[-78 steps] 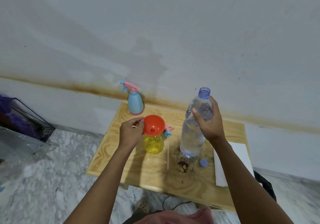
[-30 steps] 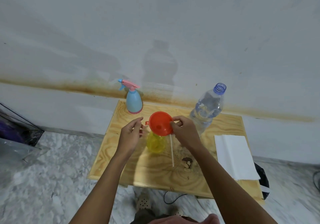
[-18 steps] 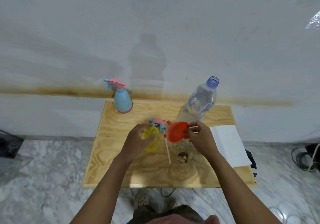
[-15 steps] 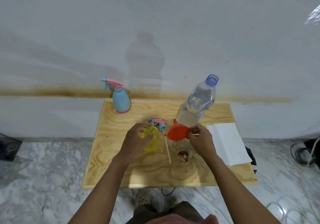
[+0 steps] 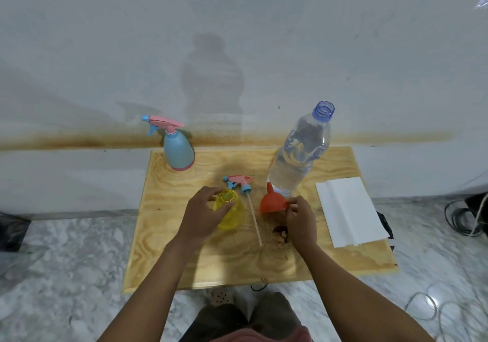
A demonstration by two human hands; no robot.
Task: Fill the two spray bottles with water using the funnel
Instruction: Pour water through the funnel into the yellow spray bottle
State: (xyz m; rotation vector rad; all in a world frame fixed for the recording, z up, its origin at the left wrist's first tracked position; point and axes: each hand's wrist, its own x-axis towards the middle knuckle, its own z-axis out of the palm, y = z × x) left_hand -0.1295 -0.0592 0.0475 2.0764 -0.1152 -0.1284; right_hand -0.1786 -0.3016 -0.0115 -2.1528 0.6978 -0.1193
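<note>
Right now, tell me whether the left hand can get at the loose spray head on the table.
Probably yes. The spray head lies on the table just beyond the yellow bottle that the left hand grips, and nothing covers it. The hand would need to release the bottle first.

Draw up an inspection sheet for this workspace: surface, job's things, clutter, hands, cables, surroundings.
Surface: wooden table, set against the wall.
Job's things: yellow spray bottle open at the top, its spray head lying behind it; blue spray bottle with head on, back left; funnel spout up, on no bottle; water bottle uncapped, upright.
Clutter: white paper at right; brown crumbs mid-table.
Hands: left hand grips the yellow spray bottle; right hand pinches the funnel's tab.
Cables: cable loops on the floor at right.
Surroundings: stained wall, marble floor.
</note>
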